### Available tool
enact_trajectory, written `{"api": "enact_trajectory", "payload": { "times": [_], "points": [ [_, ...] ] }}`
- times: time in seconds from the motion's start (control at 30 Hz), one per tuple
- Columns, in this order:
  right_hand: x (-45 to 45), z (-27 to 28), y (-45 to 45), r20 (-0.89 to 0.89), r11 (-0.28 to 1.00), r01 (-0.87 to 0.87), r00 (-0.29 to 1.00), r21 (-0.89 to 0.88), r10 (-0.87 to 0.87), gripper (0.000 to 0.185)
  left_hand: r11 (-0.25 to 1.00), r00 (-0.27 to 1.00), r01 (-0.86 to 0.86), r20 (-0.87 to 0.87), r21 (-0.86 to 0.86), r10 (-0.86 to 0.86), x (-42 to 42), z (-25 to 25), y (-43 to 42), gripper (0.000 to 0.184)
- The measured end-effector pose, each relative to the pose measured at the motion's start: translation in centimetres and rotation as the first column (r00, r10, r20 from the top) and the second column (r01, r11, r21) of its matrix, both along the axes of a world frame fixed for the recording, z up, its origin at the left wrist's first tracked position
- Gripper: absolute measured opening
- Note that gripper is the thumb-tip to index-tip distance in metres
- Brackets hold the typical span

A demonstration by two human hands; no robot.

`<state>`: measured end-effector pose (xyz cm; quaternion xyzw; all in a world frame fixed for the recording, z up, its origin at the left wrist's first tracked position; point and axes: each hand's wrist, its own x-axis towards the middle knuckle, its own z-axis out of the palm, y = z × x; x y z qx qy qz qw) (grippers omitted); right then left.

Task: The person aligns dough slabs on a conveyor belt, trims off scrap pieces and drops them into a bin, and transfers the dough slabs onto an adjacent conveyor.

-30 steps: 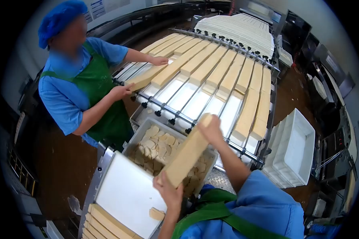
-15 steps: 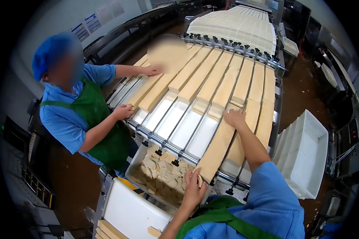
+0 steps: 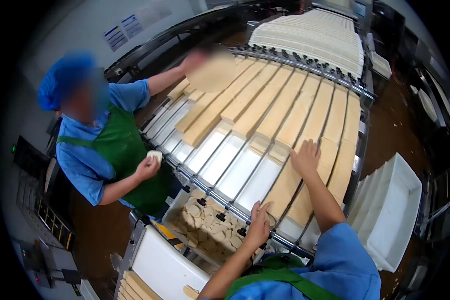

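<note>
Long pale bread loaves [image 3: 265,97] lie side by side in lanes split by thin metal rods. My right hand [image 3: 306,159] rests on top of the loaf nearest me [image 3: 285,187], fingers spread. At that loaf's near end, by the front bar, my left hand [image 3: 257,227] is closed around what looks like a thin end slice, mostly hidden by the fingers. Across the lanes, a co-worker in a green apron holds a pale slice [image 3: 156,155] in one hand [image 3: 147,167]. The co-worker's other arm reaches to the far loaves, its hand blurred.
A grey bin [image 3: 171,216] full of cut bread ends stands below the front bar [image 3: 212,192]. A white surface [image 3: 167,260] with several bread pieces [image 3: 135,287] lies at lower left. Stacked white crates [image 3: 392,215] stand at right. More loaves [image 3: 310,42] fill the far conveyor.
The loaf under my hands has slid away from me, its end back behind the bar. My right hand has flattened on it. The co-worker's hands have left their loaf, one now with a slice.
</note>
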<state>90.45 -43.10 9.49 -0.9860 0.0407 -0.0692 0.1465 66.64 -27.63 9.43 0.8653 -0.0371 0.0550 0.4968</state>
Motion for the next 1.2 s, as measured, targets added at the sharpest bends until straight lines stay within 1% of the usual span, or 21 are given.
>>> {"api": "enact_trajectory", "payload": {
  "times": [0.03,0.1,0.13,0.17,0.2,0.23,0.3,0.37,0.4,0.43,0.5,0.57,0.6,0.73,0.77,0.87,0.9,0.97,1.1,1.13,1.2],
  "points": [
    [0.4,-0.9,-0.3,0.013,0.999,-0.013,1.000,0.049,0.012,0.073,0.999,0.999,-0.042,0.005,0.028,0.042,-0.1,-0.2,-0.1,0.060],
    [1.2,-1.1,-0.6,-0.036,0.997,-0.016,0.999,0.079,0.019,0.077,0.989,0.992,-0.122,-0.040,-0.083,0.119,-1.2,-0.2,0.1,0.062],
    [1.9,-3.4,-0.9,0.081,0.998,-0.030,0.996,0.058,0.026,0.077,0.981,0.986,-0.157,-0.067,-0.113,0.150,-2.1,1.7,0.4,0.061],
    [1.5,-1.7,-0.7,0.022,0.994,-0.038,0.999,0.101,0.036,0.076,0.977,0.980,-0.190,0.038,-0.093,0.194,-2.9,1.5,1.0,0.061],
    [1.4,-1.6,-0.6,0.001,0.997,-0.054,0.999,0.049,0.054,0.075,0.963,0.968,-0.241,0.039,-0.118,0.247,-4.0,1.8,1.8,0.061],
    [0.8,-0.5,-0.2,-0.042,0.998,-0.062,0.997,-0.006,0.061,0.070,0.947,0.956,-0.282,0.040,-0.151,0.291,-4.9,1.9,2.4,0.061],
    [-0.4,-1.2,0.8,0.069,0.993,-0.120,0.990,-0.020,0.121,0.063,0.907,0.911,-0.394,0.071,-0.150,0.407,-6.8,1.7,4.3,0.059],
    [-2.3,-0.4,2.2,0.125,0.963,-0.259,0.960,0.077,0.249,0.045,0.866,0.867,-0.473,0.086,-0.162,0.490,-9.0,1.0,5.4,0.057],
    [-3.1,-1.0,3.1,0.138,0.951,-0.298,0.948,0.077,0.286,0.045,0.811,0.808,-0.585,0.088,-0.001,0.582,-10.2,0.7,6.2,0.056],
    [-4.0,-1.6,3.7,0.220,0.902,-0.414,0.898,0.123,0.382,0.034,0.724,0.740,-0.672,0.099,0.156,0.665,-11.4,0.1,6.8,0.055],
    [-5.9,-1.6,5.7,0.314,0.824,-0.546,0.817,0.151,0.484,0.024,0.667,0.675,-0.736,0.181,0.112,0.715,-13.9,-1.1,8.3,0.048],
    [-9.5,-0.7,8.4,0.332,0.729,-0.669,0.726,0.142,0.602,0.011,0.621,0.621,-0.782,-0.013,0.046,0.784,-16.7,-1.4,9.1,0.036],
    [-11.1,-0.5,9.7,0.355,0.673,-0.717,0.686,0.183,0.635,0.009,0.569,0.572,-0.818,-0.009,-0.084,0.820,-17.9,-0.4,9.1,0.025],
    [-17.4,-1.0,14.4,0.405,0.435,-0.883,0.468,0.177,0.786,0.005,0.425,0.433,-0.897,-0.047,-0.121,0.900,-23.9,-1.1,9.7,0.014],
    [-19.0,-1.2,15.4,0.392,0.375,-0.913,0.409,0.163,0.824,0.005,0.380,0.383,-0.910,0.016,-0.165,0.924,-25.5,-2.6,9.9,0.014],
    [-24.8,0.5,18.1,0.313,0.186,-0.955,0.254,0.231,0.915,0.007,0.165,0.167,-0.986,-0.103,-0.028,0.981,-30.7,-3.4,10.7,0.021],
    [-27.0,1.3,18.9,0.259,0.151,-0.954,0.219,0.259,0.941,0.008,0.085,0.095,-0.987,-0.073,-0.134,0.993,-32.5,-4.1,11.1,0.020],
    [-30.6,1.4,20.4,0.164,0.070,-0.950,0.125,0.303,0.979,0.010,-0.022,-0.026,-0.997,0.051,-0.075,0.998,-36.3,-4.7,12.3,0.014],
    [-36.8,-0.1,22.1,0.094,-0.086,-0.939,-0.058,0.334,0.994,0.014,-0.295,-0.289,-0.939,-0.062,-0.175,0.955,-44.5,-6.8,14.5,0.022],
    [-38.2,0.3,22.7,0.149,-0.182,-0.919,-0.137,0.349,0.979,0.013,-0.313,-0.309,-0.933,-0.051,-0.176,0.950,-46.5,-7.6,15.2,0.022],
    [-41.6,0.4,23.9,0.165,-0.253,-0.882,-0.202,0.397,0.965,0.012,-0.497,-0.492,-0.867,0.089,0.034,0.866,-50.6,-9.7,15.6,0.031]
  ]
}}
